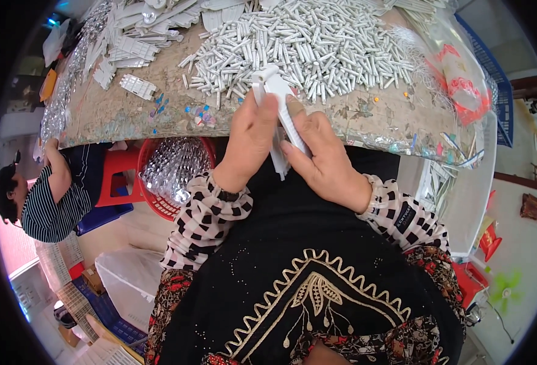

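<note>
My left hand (248, 141) and my right hand (322, 155) both grip a stack of flat white plastic pieces (278, 97) at the near edge of the worktable (122, 112). The stack stands tilted, its top end above my fingers and its lower end poking out below my palms. A large heap of small white plastic tubes (317, 45) lies on the table just beyond my hands.
White plastic frames (136, 36) are piled at the table's far left. A red basket (174, 173) of clear shiny parts sits below the table edge. A person in a striped shirt (46, 204) sits at the left. A clear bag (460, 73) lies at the right.
</note>
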A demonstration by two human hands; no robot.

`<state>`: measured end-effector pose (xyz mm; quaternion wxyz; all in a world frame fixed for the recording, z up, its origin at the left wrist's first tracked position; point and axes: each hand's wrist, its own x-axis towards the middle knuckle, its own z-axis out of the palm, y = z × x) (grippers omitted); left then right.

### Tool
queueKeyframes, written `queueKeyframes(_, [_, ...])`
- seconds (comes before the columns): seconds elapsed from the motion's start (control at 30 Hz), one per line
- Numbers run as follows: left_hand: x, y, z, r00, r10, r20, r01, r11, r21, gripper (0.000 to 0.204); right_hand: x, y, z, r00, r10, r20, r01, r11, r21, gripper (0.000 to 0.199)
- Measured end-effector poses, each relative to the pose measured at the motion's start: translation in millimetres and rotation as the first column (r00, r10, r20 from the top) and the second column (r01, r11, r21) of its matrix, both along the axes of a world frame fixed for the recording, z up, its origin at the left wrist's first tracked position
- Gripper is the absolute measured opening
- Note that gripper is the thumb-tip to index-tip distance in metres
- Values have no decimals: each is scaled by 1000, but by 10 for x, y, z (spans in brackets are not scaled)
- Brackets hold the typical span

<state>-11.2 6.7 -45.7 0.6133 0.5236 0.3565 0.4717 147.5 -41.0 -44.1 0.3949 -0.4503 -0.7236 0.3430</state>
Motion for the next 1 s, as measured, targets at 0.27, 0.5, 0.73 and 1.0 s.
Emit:
queueKeyframes(0.27, [92, -9, 139, 997, 6, -71, -10, 999, -49, 41, 179, -37, 90, 991, -15, 137, -15, 976, 219, 65])
queueKeyframes(0.5, [54, 17, 400, 716, -520, -466, 564, 824, -53, 28, 596, 196, 319, 999, 28, -37, -18, 970, 241, 34])
queueKeyframes(0.73, [260, -107, 242, 617, -630, -472, 593, 766, -247, 36, 835, 15, 202, 996, 46, -74, -42, 998, 55, 19])
queueKeyframes(1.0, [374, -134, 138, 620, -607, -496, 578, 782, -234, 35, 948, -80, -11, 972, -10, -234, -22, 991, -135, 16])
